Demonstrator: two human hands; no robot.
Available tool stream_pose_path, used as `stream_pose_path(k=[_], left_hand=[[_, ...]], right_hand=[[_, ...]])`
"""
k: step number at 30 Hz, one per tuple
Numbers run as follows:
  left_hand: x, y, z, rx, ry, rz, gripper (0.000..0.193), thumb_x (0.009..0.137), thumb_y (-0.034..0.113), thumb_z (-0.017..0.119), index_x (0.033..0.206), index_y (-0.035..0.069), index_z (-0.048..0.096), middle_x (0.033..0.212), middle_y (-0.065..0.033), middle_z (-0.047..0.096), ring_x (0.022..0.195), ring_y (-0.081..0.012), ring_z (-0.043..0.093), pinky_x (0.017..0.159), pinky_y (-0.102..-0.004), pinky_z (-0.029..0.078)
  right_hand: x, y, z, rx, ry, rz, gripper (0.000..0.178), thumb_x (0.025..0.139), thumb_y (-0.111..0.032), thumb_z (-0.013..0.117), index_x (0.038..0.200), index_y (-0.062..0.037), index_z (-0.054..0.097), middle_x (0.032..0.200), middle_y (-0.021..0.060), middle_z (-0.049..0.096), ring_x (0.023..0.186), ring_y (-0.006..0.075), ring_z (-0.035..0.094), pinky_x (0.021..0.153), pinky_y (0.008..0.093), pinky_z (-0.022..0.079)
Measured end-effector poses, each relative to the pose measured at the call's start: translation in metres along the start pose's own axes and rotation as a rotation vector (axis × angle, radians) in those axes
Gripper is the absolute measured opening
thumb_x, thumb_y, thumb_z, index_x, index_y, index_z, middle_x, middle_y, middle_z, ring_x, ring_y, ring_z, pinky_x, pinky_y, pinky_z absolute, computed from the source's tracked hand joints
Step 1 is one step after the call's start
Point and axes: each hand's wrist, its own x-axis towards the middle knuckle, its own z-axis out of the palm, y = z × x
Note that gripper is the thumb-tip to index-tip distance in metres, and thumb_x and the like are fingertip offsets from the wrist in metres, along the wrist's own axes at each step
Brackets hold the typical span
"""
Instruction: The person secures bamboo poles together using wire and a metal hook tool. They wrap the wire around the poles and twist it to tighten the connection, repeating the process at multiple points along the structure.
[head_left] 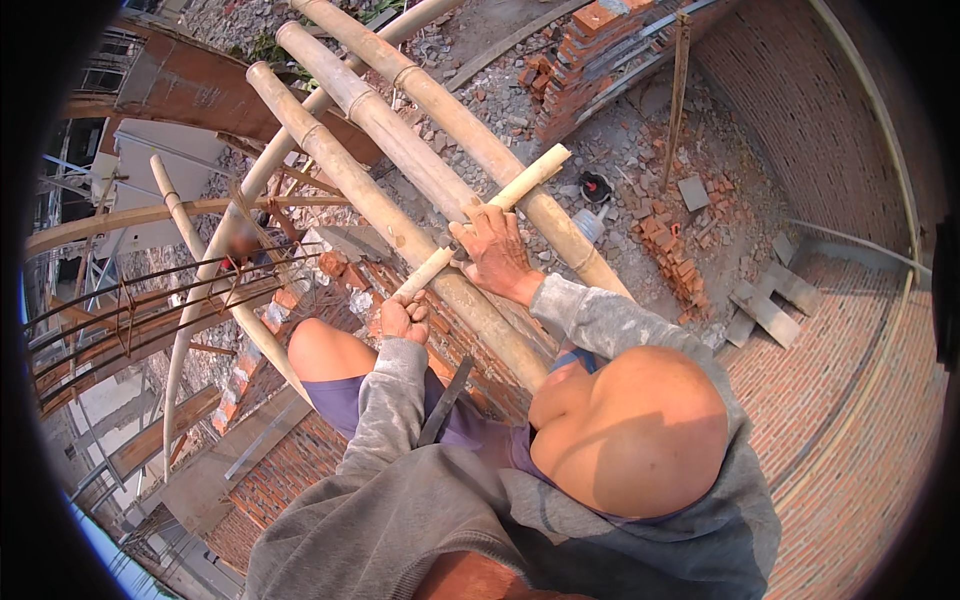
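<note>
Middle bamboo pole (370, 115) = landmark. Lower pale length (428, 272), bamboo-looking: left of the landmark, crossing over the left pole (350, 185); near end inside the left hand (405, 320), fingers curled round it. Upper pale length (532, 178): right of the landmark, slanting over the right pole (450, 115), coming out from under the fingers of the right hand (497, 255). Those fingers are bent and close together, gripping its near end, right over the landmark. Far end free, past the right pole.

Lower length's other end meets the right thumb side. One stick or two, can't tell: right hand covers the join. Left fingertips and right palm side hidden too. Landmark runs under the right hand, then is mostly lost behind the sleeve and left pole.

Dark flat strip (445, 402) at the lap, below the landmark: identity unclear. Another person (243, 245), left of the landmark, blurred and partly behind poles. Dark round thing (595, 187) with red inside, right of the landmark on the rubble (630, 140): too small to name. Person's feet mostly hidden.
</note>
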Motion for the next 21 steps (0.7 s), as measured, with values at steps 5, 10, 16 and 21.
stream_pose_path(k=[5, 10, 16, 21], left_hand=[[-0.053, -0.017, -0.005, 0.197, 0.430, 0.198, 0.028, 0.099, 0.000, 0.044, 0.121, -0.001, 0.060, 0.079, -0.0021, 0.057, 0.051, -0.0073, 0.043, 0.042, -0.0232, 0.033], [-0.092, -0.005, 0.035, 0.537, -0.014, 0.942, 0.011, 0.104, 0.006, 0.064, 0.114, 0.002, 0.067, 0.079, 0.0008, 0.062, 0.063, -0.0075, 0.055, 0.053, -0.0256, 0.043], [-0.002, 0.044, 0.189, 1.175, -0.199, 0.967, 0.021, 0.100, 0.014, 0.073, 0.111, -0.003, 0.071, 0.088, -0.0097, 0.075, 0.079, -0.0138, 0.071, 0.069, -0.0324, 0.056], [0.068, 0.006, 0.262, 1.267, -0.213, 0.896, 0.026, 0.100, 0.017, 0.072, 0.112, -0.006, 0.068, 0.100, -0.0172, 0.077, 0.094, -0.0183, 0.075, 0.068, -0.0393, 0.062]], right_hand=[[-0.025, 0.023, -0.037, 0.228, 0.141, 0.075, 0.056, 0.083, -0.020, 0.085, 0.134, -0.0038, 0.069, 0.130, 0.0177, 0.063, 0.121, 0.0383, 0.058, 0.102, 0.0512, 0.046], [-0.050, 0.080, -0.068, -0.020, 0.133, 0.373, 0.084, 0.081, -0.028, 0.090, 0.150, 0.0019, 0.053, 0.133, 0.0233, 0.064, 0.118, 0.0422, 0.060, 0.103, 0.0513, 0.048], [-0.056, 0.103, -0.049, -0.052, -0.203, 0.525, 0.084, 0.077, -0.035, 0.092, 0.139, 0.0034, 0.051, 0.131, 0.0285, 0.065, 0.118, 0.0482, 0.065, 0.095, 0.0575, 0.054], [-0.054, 0.111, -0.038, 0.012, -0.214, 0.541, 0.054, 0.079, -0.021, 0.084, 0.117, 0.0022, 0.054, 0.110, 0.0311, 0.071, 0.101, 0.0509, 0.072, 0.085, 0.0562, 0.059]])
